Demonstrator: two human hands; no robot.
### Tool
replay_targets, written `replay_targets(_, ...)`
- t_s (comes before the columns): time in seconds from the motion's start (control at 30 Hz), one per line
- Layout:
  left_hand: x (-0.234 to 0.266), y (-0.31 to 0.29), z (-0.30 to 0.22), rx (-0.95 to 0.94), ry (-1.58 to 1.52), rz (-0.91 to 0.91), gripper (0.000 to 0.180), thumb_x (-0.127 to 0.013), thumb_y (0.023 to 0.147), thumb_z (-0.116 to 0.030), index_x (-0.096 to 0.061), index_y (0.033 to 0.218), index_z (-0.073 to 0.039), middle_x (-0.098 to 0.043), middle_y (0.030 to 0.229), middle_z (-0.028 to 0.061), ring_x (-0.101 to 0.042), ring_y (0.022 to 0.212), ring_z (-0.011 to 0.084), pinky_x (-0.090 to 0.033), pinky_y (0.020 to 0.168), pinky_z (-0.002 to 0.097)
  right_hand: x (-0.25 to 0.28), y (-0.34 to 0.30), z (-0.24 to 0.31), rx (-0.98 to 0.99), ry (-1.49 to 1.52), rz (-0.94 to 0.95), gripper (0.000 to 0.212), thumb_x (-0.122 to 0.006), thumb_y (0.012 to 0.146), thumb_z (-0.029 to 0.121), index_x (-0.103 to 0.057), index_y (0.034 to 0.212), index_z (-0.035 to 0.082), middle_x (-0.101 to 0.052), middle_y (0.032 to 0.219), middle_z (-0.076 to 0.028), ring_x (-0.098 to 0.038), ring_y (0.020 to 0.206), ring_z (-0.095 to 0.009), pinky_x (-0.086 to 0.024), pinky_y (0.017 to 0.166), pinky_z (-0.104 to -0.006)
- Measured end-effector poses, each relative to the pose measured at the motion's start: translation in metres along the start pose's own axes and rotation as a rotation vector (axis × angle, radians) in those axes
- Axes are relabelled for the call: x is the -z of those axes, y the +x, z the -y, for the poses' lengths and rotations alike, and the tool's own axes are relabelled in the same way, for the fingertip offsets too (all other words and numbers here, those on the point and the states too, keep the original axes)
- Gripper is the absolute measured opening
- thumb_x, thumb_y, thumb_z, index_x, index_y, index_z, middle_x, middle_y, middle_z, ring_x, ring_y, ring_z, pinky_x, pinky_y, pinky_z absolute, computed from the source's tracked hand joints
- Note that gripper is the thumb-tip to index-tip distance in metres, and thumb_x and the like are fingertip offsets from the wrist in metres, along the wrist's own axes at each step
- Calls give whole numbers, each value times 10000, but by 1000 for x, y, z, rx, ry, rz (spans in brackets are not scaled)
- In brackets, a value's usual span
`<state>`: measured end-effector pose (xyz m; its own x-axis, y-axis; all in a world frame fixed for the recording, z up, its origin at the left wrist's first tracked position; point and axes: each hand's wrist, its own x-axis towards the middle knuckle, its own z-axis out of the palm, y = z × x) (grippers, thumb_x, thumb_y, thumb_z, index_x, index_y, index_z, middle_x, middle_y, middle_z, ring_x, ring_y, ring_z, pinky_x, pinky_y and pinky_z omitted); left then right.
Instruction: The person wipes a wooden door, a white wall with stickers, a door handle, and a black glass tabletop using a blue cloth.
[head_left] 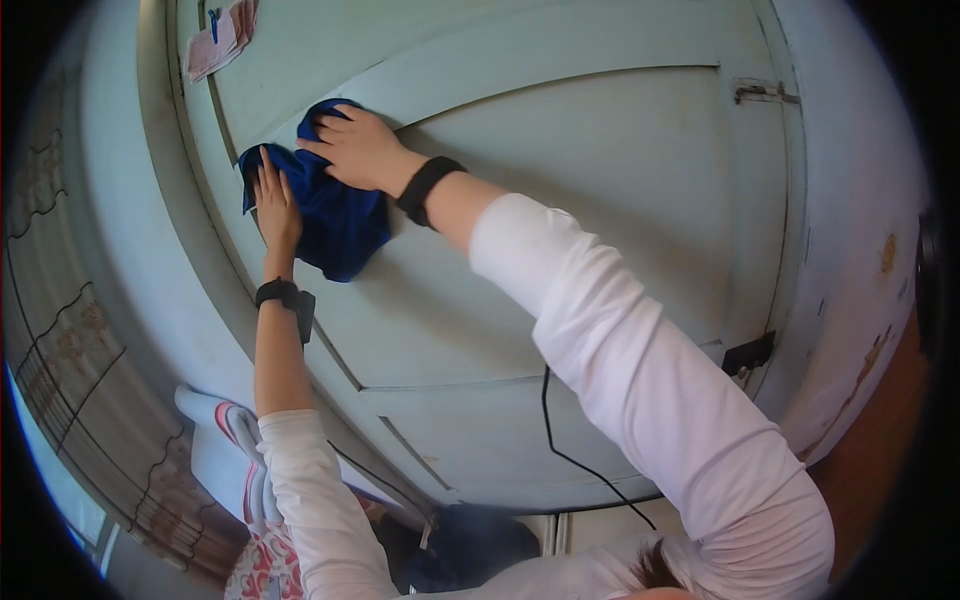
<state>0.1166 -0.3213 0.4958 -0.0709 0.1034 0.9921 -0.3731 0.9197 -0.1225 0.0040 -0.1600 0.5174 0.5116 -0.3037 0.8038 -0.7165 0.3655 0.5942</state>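
Note:
A dark blue cloth (345, 228) lies bunched against a pale grey-green panelled door (620, 180), and its lower end hangs loose. My left hand (278, 208) rests on the cloth's left part with fingers stretched upward. To the right and a little higher, my right hand (358, 150) presses flat on the cloth's top, fingers spread. Both hands touch the cloth near the door's left edge, beside a raised panel border. Black bands circle both wrists, and a small dark box sits on the left one. White sleeves cover my upper arms.
A metal bolt (766, 92) is at the door's upper right, and a black lock (749, 353) sits lower. Pink papers (220, 42) hang at the upper left. A curtained window with bars (75, 330) stands left. A black cable (556, 440) hangs below my right arm.

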Motion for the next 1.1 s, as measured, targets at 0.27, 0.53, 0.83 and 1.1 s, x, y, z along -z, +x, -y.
replay_targets(0.27, 3, 17, -118, -226, -59, 25, 512, -382, 860, -177, -232, 1349, -169, -414, 1261, 157, -351, 1156, 384, -290, 951, 430, 72, -62, -61, -6, -119, 21, 437, -494, 777, 218, -467, 1210, 167, -542, 1120, -18, -432, 1131, -157, -248, 985, -353)
replay_targets(0.53, -3, 31, -275, -380, -156, 50, 526, -454, 825, -189, -298, 1327, -208, -438, 1231, 149, -379, 1142, 342, -302, 930, 434, 168, -150, -131, -223, -386, 86, 500, -489, 773, 170, -396, 1263, 135, -549, 1070, -68, -467, 1063, -199, -323, 926, -349)
replay_targets(0.83, -27, -19, -366, -354, -488, 57, 566, -484, 777, -53, -332, 1307, -181, -482, 1171, 105, -385, 1151, 296, -335, 904, 393, 229, -196, -143, -430, -208, 169, 456, -434, 788, 119, -395, 1232, 21, -513, 1097, -182, -434, 1096, -305, -293, 969, -406)
replay_targets(1.1, -33, -168, -366, -280, -241, 98, 505, -535, 759, -173, -421, 1251, -207, -508, 1118, 51, -481, 970, 232, -375, 793, 348, 195, -317, -62, -388, -216, 217, 596, -529, 759, 173, -315, 1316, 162, -547, 1036, -83, -433, 1095, -230, -275, 972, -398)
